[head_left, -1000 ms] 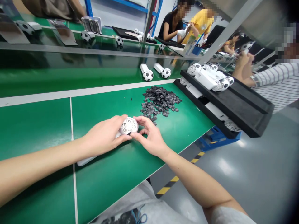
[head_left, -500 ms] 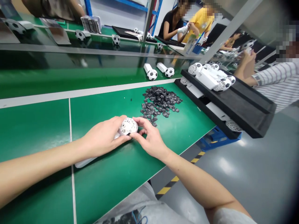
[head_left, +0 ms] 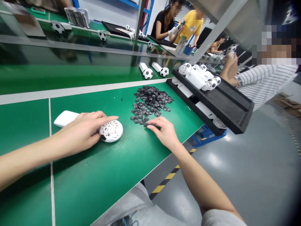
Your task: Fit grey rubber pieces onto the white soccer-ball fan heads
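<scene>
My left hand (head_left: 86,130) is wrapped round a white plastic piece with a football-shaped head (head_left: 111,131), resting on the green table. Open lattice covers the top of the head, and one black patch shows on its lower left side. The piece's white handle (head_left: 67,118) sticks out behind my fingers. My right hand (head_left: 163,131) pinches a small black pentagon piece (head_left: 146,124) at the near edge of a heap of black pentagon pieces (head_left: 152,97).
Two finished-looking football pieces (head_left: 148,73) lie beyond the white strip. At the right, stacked black trays (head_left: 232,103) hold more white pieces and overhang the table's edge. A co-worker in a striped sleeve (head_left: 268,78) is behind them; other people work across the line.
My right hand has left the football head and moved to the heap's near edge. My left hand has turned the white piece, so its handle now points to the far left.
</scene>
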